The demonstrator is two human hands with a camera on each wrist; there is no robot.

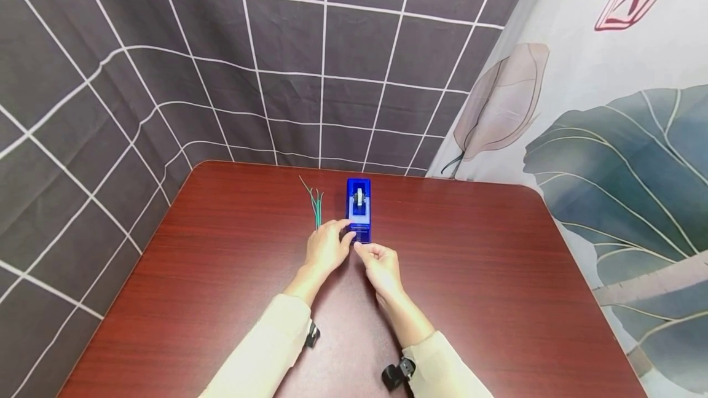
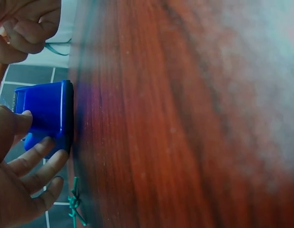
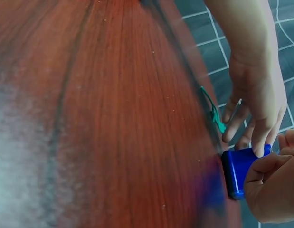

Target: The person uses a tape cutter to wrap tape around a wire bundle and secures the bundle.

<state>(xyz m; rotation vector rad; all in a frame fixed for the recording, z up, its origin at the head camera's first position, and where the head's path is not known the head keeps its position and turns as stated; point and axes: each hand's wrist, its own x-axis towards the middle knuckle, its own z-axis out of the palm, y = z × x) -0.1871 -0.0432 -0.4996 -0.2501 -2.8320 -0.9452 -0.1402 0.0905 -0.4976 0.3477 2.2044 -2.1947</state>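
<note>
A blue tape dispenser [image 1: 359, 218] stands on the red-brown table, its tape roll [image 1: 359, 197] toward the far end. My left hand [image 1: 326, 247] holds its near left corner, with the thumb [image 2: 26, 118] on the front face and the other fingers spread along the side. Just in front of the near end, my right hand [image 1: 384, 269] has its fingers curled, thumb and index finger pinched together at the tape's end. The strip itself is too clear or too small to make out. In the right wrist view, the right hand partly covers the dispenser [image 3: 239, 166].
Several thin green ties [image 1: 316, 206] lie left of the dispenser, close to my left hand. A dark grid-patterned curtain [image 1: 287, 97] hangs behind the table [image 1: 470, 300], and a leaf-patterned one [image 1: 608, 164] hangs at the right.
</note>
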